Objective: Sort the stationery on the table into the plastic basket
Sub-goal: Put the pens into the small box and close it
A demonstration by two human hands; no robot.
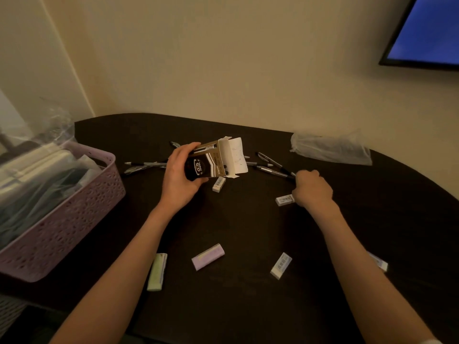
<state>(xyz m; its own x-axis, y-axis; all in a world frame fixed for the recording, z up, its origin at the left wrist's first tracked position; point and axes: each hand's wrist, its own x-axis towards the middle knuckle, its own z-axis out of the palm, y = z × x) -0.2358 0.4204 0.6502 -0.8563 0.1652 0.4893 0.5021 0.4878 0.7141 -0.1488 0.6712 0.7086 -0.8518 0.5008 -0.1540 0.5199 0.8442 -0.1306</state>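
My left hand [180, 173] grips a black and tan pen box [211, 161] with its white flap open to the right, held above the dark table [248, 219]. My right hand [311, 188] is curled around black pens [275, 168] lying on the table. More black pens [145, 165] lie left of the box. Small white erasers [219, 184] [284, 199] [281, 265] sit near the hands, another eraser [378, 263] peeks out beside my right forearm. A purple eraser [208, 256] and a green eraser [157, 271] lie between my forearms. The pink plastic basket [74, 214] stands at the left.
The basket holds plastic-wrapped packs. A crumpled clear plastic bag [330, 148] lies at the table's back right. A wall runs behind the table, and a screen [427, 31] hangs at the upper right.
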